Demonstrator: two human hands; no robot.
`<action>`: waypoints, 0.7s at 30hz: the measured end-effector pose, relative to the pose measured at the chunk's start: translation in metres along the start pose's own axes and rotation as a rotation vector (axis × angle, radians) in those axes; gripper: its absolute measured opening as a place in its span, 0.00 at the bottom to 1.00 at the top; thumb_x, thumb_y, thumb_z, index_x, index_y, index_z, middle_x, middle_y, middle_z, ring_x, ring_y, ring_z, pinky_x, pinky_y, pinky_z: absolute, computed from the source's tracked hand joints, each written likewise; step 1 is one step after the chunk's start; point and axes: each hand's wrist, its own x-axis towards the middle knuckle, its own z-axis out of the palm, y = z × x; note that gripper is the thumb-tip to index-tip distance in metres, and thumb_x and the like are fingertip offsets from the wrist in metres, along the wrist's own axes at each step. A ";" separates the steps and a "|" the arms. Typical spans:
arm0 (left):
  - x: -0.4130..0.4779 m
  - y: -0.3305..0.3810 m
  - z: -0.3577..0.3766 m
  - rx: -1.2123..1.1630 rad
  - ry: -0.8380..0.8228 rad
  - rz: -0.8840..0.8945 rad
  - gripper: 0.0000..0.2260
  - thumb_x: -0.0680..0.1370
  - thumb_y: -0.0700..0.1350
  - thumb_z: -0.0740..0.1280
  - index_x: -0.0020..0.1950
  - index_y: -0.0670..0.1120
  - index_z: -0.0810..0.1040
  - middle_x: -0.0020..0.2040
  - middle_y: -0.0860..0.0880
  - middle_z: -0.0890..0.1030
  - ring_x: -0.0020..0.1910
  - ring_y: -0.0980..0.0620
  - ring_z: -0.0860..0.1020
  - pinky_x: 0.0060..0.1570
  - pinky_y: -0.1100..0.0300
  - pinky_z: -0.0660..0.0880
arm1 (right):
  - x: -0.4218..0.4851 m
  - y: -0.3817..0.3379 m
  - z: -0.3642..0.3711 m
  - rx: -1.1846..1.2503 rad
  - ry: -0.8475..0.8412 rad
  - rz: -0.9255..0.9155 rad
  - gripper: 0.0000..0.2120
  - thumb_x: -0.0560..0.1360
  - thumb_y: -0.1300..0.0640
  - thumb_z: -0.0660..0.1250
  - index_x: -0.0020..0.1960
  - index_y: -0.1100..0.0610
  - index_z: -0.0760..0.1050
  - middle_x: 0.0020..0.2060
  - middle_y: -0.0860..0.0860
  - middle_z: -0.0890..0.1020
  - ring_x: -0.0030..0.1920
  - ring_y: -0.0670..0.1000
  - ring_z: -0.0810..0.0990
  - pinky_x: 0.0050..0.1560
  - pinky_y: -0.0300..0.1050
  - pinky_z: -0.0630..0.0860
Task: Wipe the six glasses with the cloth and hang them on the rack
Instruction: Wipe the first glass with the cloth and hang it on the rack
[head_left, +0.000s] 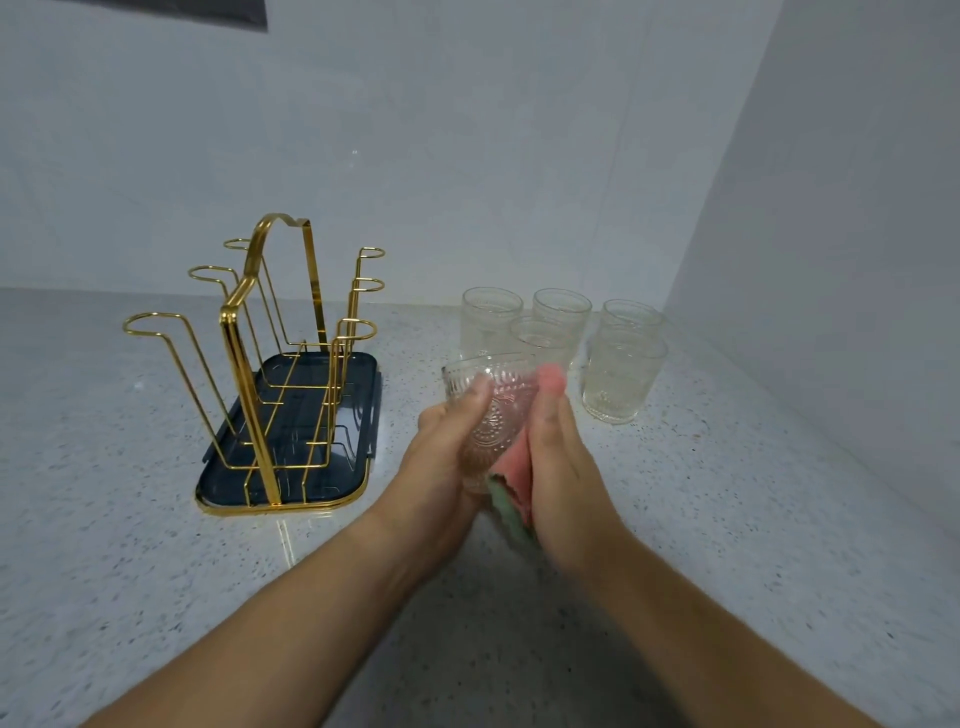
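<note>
An embossed clear glass (493, 415) is held tilted above the counter, its mouth pointing up and away from me. My left hand (441, 462) grips its left side. My right hand (561, 467) presses a pink and green cloth (514, 483) against its right side, with a pink corner showing above the fingers. Several more clear glasses (618, 379) stand upright in a cluster behind my hands, near the wall corner. The gold wire rack (270, 364) stands to the left on a dark tray (223, 483); none of its hooks carries a glass.
The speckled grey counter (156, 597) runs under everything. A pale wall rises behind, and a side wall closes the right. The rack's tall handle and looped prongs stick up at the left of my hands.
</note>
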 end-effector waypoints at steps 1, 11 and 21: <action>0.001 -0.001 -0.003 0.014 0.030 -0.009 0.38 0.73 0.60 0.78 0.75 0.41 0.71 0.69 0.37 0.80 0.66 0.39 0.82 0.70 0.39 0.74 | -0.005 0.004 0.000 -0.005 -0.019 -0.004 0.46 0.73 0.20 0.42 0.82 0.46 0.54 0.77 0.51 0.68 0.78 0.47 0.64 0.80 0.53 0.61; -0.003 0.001 0.008 -0.057 -0.166 -0.048 0.29 0.83 0.60 0.63 0.78 0.45 0.70 0.74 0.41 0.77 0.74 0.41 0.75 0.76 0.41 0.65 | 0.005 -0.020 -0.016 0.122 0.081 -0.021 0.38 0.79 0.28 0.41 0.49 0.56 0.78 0.34 0.58 0.80 0.36 0.49 0.81 0.49 0.52 0.82; -0.004 -0.003 0.008 -0.164 -0.092 -0.029 0.29 0.84 0.64 0.54 0.59 0.47 0.88 0.66 0.41 0.83 0.68 0.44 0.81 0.77 0.43 0.66 | -0.013 0.002 -0.002 0.002 -0.023 -0.014 0.51 0.68 0.17 0.42 0.83 0.44 0.47 0.67 0.47 0.71 0.68 0.45 0.75 0.74 0.37 0.66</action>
